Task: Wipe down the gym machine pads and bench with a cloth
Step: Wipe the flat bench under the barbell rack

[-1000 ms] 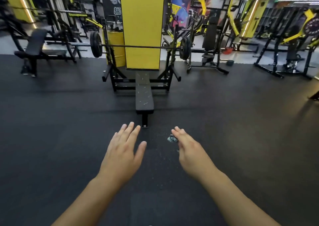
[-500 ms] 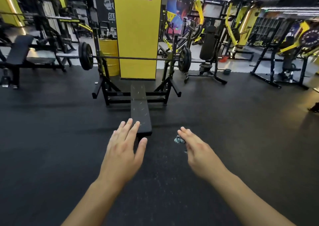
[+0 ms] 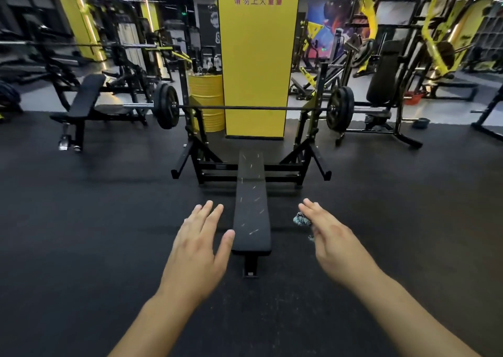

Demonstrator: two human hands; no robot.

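Desk [image 3: 252, 207] looms nearer than a second ago: left grip [image 3: 196, 250] spread empty beside it, right grip [image 3: 330, 243] pinching cloth [image 3: 300, 218]; wiping imminent.

Black bench [image 3: 253, 215] with pale scuffs, teal-and-white patterned cloth [image 3: 301, 219], yellow pillar [image 3: 255, 70]

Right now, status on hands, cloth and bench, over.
Left hand open, holding nothing. Right hand pinching patterned cloth. Flat bench dead ahead, pad streaked, not yet touched. Nothing between hands and bench.
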